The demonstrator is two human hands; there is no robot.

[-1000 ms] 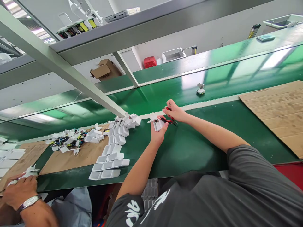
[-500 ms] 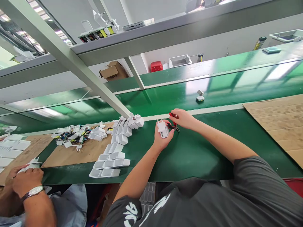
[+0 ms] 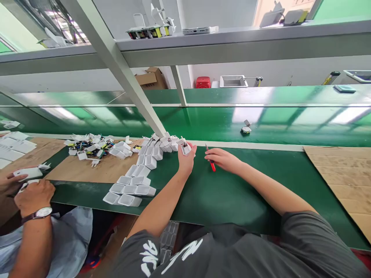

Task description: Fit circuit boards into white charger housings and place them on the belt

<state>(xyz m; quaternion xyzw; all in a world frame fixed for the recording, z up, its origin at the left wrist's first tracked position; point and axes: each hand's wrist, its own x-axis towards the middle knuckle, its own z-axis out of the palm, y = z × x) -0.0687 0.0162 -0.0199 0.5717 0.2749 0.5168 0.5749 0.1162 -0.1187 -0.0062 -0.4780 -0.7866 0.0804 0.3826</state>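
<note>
My left hand grips a small white charger housing, with some inner parts showing at its open top. Just to the right, my right hand has its fingers over a pair of red-handled pliers, close to the green bench top. The pliers' dark tip points away from me and the red handle towards me; the fingers cover their middle. Rows of white empty housings stand left of my left forearm. At the far end of those rows, several housings have parts sticking out.
A pile of circuit boards with white plug parts lies on cardboard to the left. Beyond it, a co-worker's hands hold white parts. One small assembly sits on the green strip ahead. A slanted metal post rises near the housings.
My left hand has moved left with the housing, towards the filled ones. The pliers have turned in my right hand, handle now towards me. The view has shifted and levelled.
</note>
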